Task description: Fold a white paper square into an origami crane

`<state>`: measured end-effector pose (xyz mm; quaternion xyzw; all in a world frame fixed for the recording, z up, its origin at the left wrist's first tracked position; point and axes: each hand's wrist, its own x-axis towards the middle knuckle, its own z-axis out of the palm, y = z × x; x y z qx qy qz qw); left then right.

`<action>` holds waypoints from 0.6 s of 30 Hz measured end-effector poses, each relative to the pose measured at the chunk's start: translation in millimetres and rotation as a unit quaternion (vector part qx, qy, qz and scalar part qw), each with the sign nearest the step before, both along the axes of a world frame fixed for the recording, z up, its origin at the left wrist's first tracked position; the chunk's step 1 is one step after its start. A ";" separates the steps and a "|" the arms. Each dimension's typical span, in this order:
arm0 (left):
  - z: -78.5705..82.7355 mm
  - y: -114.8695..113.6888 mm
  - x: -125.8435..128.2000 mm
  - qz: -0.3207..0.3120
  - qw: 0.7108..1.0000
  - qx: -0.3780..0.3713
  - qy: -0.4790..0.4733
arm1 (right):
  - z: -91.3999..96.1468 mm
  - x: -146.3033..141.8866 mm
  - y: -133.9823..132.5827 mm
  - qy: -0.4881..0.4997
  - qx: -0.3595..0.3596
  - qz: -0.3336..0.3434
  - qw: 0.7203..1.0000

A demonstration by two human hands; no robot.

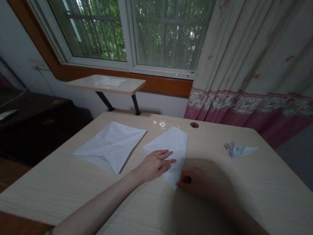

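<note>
A folded white paper sheet [171, 146] lies near the middle of the light wooden table [219, 215]. My left hand [155, 164] rests flat on its near left part, fingers stretched out and pointing right. My right hand [196, 181] sits in shadow at the paper's near corner, fingers curled and pressing on the paper's edge. A second white sheet [110, 145], creased and opened flat, lies to the left of my left hand.
A small folded paper figure [238, 149] sits at the table's far right. A cable hole [194, 125] is at the back edge. A raised shelf [106, 83] stands under the window. A dark cabinet [18, 116] is at left, a curtain [263, 69] at right.
</note>
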<state>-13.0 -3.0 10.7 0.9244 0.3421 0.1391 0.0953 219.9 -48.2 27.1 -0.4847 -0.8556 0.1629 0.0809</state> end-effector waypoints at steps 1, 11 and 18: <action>0.1 0.0 0.0 0.000 1.000 -0.001 0.001 | 0.4 -0.2 -0.3 0.006 -0.012 0.003 1.000; -1.5 0.7 0.0 0.001 1.000 0.003 -0.011 | 10.8 -4.5 -5.3 0.051 -0.074 0.023 0.996; -1.9 0.7 -0.4 0.001 1.000 0.006 -0.012 | 10.2 -5.0 -7.3 0.070 -0.084 0.032 0.993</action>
